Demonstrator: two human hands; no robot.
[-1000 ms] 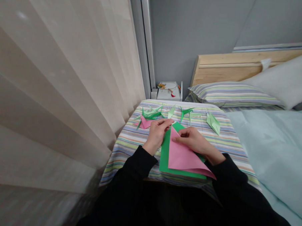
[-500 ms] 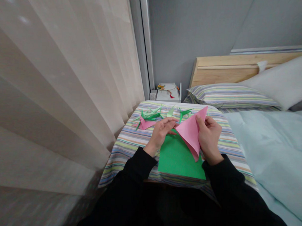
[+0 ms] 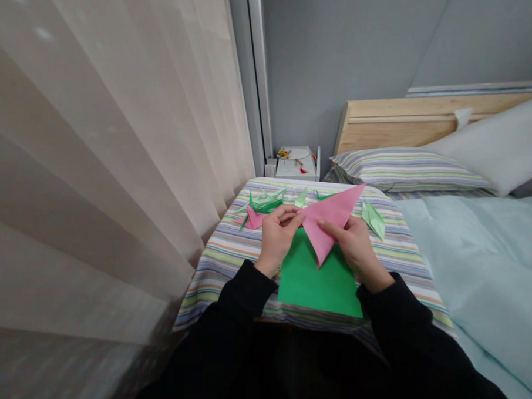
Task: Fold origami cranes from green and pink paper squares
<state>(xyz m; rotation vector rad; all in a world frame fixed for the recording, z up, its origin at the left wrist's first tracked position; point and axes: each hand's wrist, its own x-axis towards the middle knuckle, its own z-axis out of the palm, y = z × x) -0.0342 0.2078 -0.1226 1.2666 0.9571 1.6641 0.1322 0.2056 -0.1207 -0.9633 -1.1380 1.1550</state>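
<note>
A pink sheet of origami paper (image 3: 329, 217), folded into a triangle, is held up between both hands. My left hand (image 3: 278, 232) pinches its left corner between thumb and fingers. On the right side, my right hand (image 3: 356, 244) grips it with the thumb lying across the front; its other fingers are partly hidden behind the paper. Below lies a flat green sheet of paper (image 3: 319, 284) on the striped cloth, its far part covered by the pink paper and the hands.
Folded green paper cranes (image 3: 266, 202) and a pink folded piece (image 3: 253, 219) lie at the table's far left. A light green folded piece (image 3: 373, 219) rests at the right. A curtain (image 3: 163, 130) hangs to the left; a bed with a pale blue quilt (image 3: 479, 250) stands right.
The pink paper has turned and shifted left, its lower point swinging leftward. My left hand has closed on its left corner, and my right hand has moved lower, uncovering the light green piece.
</note>
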